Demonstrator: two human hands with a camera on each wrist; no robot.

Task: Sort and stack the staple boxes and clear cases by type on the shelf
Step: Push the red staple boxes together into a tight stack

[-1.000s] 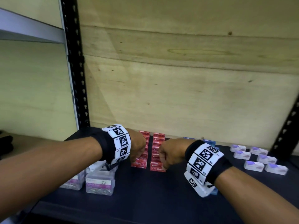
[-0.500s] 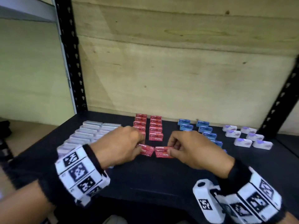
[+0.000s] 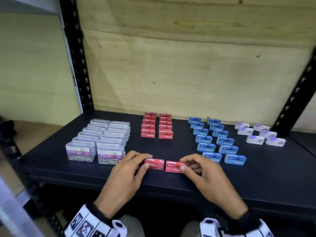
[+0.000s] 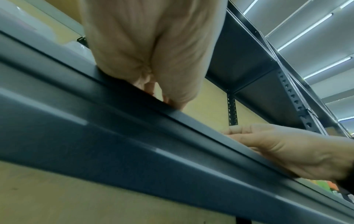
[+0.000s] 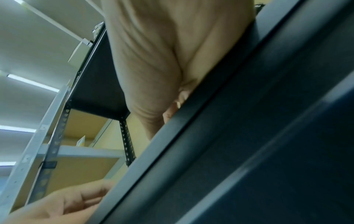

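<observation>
Near the front edge of the dark shelf (image 3: 256,182) my left hand (image 3: 145,160) pinches a red staple box (image 3: 154,164), and my right hand (image 3: 183,164) pinches a second red staple box (image 3: 173,166) beside it. Both boxes sit low over the shelf, side by side. Behind them stand two rows of red staple boxes (image 3: 156,125). Clear paper-clip cases (image 3: 99,139) fill the left side. Blue staple boxes (image 3: 215,139) run in two rows to the right. In both wrist views the shelf's front rail (image 4: 134,136) hides the fingers and the boxes.
Small white and purple boxes (image 3: 259,134) sit at the far right. A wooden back panel (image 3: 188,65) closes the shelf, with black perforated uprights at the left (image 3: 75,57) and right (image 3: 295,93). Bare shelf surface lies between the held boxes and the red rows.
Both hands have drawn the two red boxes back from the front of the red rows toward the shelf's front edge. The head view has pulled back and tilted down.
</observation>
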